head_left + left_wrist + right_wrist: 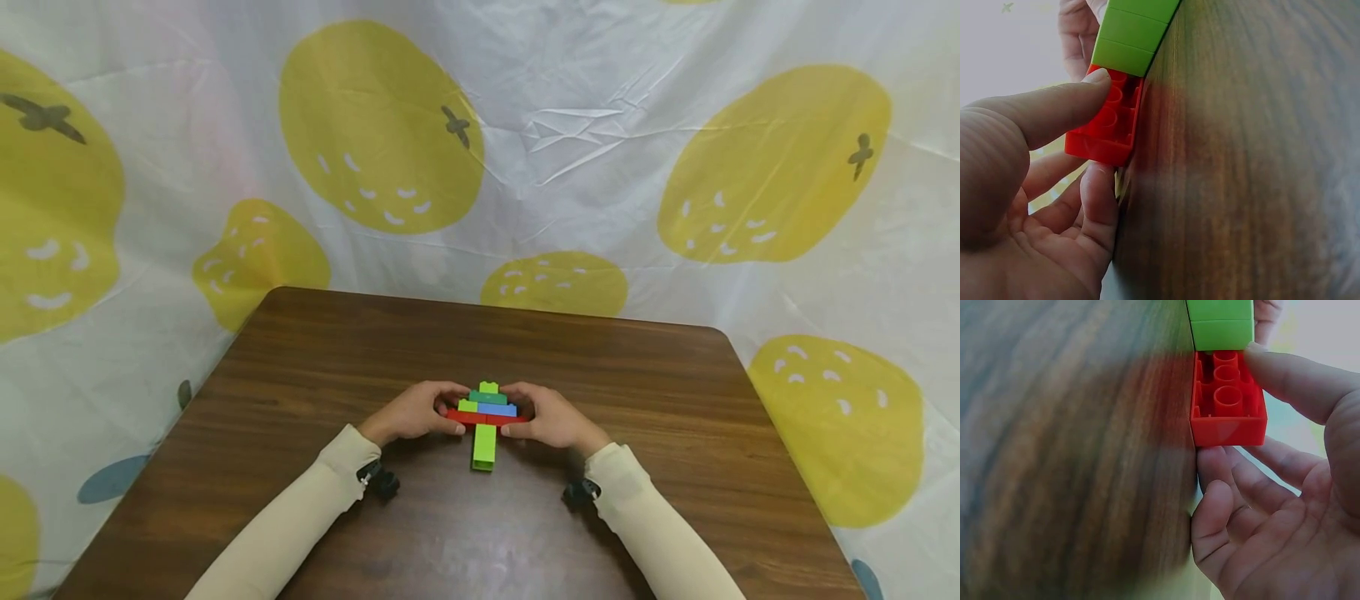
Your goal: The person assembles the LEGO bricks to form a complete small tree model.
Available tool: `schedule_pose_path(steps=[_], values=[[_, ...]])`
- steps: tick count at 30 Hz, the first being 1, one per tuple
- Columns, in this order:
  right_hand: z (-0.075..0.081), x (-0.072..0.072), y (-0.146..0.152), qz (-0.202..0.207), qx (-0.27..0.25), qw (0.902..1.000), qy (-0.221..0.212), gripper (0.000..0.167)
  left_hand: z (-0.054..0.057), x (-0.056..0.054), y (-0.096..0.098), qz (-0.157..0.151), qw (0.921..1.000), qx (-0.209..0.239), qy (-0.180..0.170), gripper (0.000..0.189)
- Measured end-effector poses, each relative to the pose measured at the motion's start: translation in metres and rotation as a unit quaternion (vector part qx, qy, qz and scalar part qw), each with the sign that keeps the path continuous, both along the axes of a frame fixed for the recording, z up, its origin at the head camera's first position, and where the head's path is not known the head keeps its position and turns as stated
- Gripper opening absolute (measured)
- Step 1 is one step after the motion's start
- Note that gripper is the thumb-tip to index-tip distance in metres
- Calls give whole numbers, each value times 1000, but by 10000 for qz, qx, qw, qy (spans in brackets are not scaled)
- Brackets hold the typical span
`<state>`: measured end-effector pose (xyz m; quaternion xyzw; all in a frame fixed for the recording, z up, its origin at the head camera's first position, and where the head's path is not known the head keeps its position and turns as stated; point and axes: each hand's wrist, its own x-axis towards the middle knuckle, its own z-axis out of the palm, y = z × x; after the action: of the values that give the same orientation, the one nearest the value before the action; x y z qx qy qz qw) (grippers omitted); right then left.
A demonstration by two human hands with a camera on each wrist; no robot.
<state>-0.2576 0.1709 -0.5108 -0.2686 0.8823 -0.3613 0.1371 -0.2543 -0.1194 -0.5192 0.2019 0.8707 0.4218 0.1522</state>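
A tree-shaped build of toy bricks lies on the wooden table in the head view. Its light green stem (484,447) points toward me. Beyond the stem comes a wide row of red bricks (467,417), then a light green brick beside a blue brick (497,409), a dark green brick (488,398) and a small light green brick (489,387). My left hand (412,412) grips the left end of the build, its thumb on the red brick's hollow underside (1107,115). From the right, my right hand (557,417) holds the other red end (1230,431), thumb near the stem.
The brown table (360,333) reaches back to a hanging white cloth (570,200) printed with yellow fruit. Dark wrist cameras (386,483) sit on both forearms, close above the tabletop.
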Motion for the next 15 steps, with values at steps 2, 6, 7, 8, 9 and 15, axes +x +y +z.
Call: schedule_pose_path(steps=[2,6,7,8,9,15], values=[[0,0,0,-17,4,10000,-24,69,-1,0,0,14,10000,-24,2,68],[1,1,1,-49,6,9999,-119,68,-1,0,1,58,10000,-46,-16,68],[2,1,2,-41,-20,9999,-135,67,-1,0,1,65,10000,-51,-13,67],[3,1,2,-45,-43,9998,-162,66,-1,0,1,66,10000,-51,-6,67],[3,1,3,-46,-65,9998,-180,65,-2,1,1,61,10000,-51,4,67],[6,7,13,4,-290,9995,-134,59,0,4,-4,49,9996,-219,197,59]])
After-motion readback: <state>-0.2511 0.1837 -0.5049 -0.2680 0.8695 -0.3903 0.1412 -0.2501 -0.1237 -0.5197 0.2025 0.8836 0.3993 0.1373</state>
